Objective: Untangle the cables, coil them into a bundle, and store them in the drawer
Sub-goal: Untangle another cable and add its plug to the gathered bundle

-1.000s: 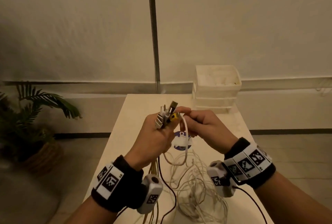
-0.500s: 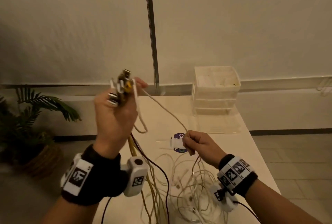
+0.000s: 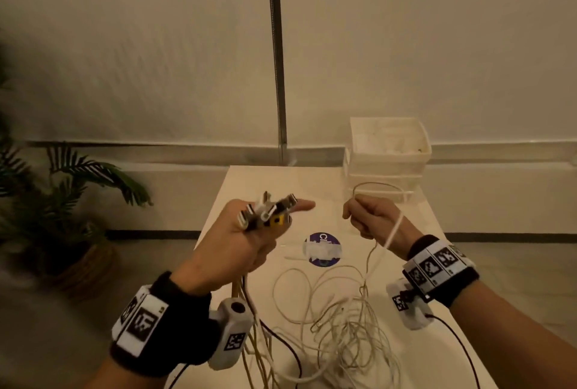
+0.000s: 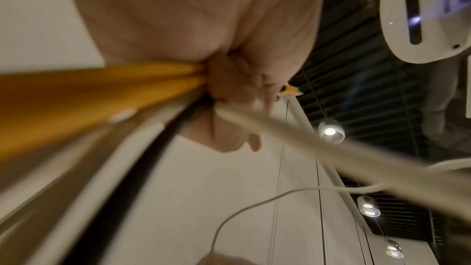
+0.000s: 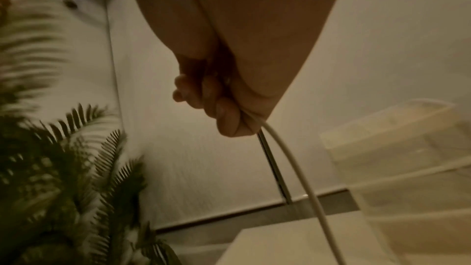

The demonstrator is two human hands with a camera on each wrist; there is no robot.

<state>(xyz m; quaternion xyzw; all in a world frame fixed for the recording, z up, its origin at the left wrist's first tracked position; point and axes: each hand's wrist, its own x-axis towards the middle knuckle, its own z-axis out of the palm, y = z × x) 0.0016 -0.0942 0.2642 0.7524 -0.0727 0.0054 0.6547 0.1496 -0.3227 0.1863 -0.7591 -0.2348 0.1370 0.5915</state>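
My left hand point(image 3: 249, 232) grips a bunch of cable plugs point(image 3: 268, 210), among them a yellow one, held up above the table's left side. Yellow, white and black cables point(image 4: 102, 108) run down from this fist. My right hand point(image 3: 371, 217) grips a white cable point(image 3: 392, 232) that loops up over the fist and drops past the wrist; in the right wrist view the white cable point(image 5: 293, 166) leaves the curled fingers point(image 5: 226, 114). A loose tangle of white cables point(image 3: 340, 326) lies on the table in front of me. The white drawer unit point(image 3: 387, 151) stands at the table's far right.
A round purple sticker point(image 3: 322, 248) sits mid-table. The pale table point(image 3: 249, 182) ends at a wall with a vertical metal post point(image 3: 276, 51). A potted palm point(image 3: 62, 201) stands on the floor to the left.
My left hand came down from its raised position with the plugs. My right hand rose and moved right, pulling the white cable up into a loop.
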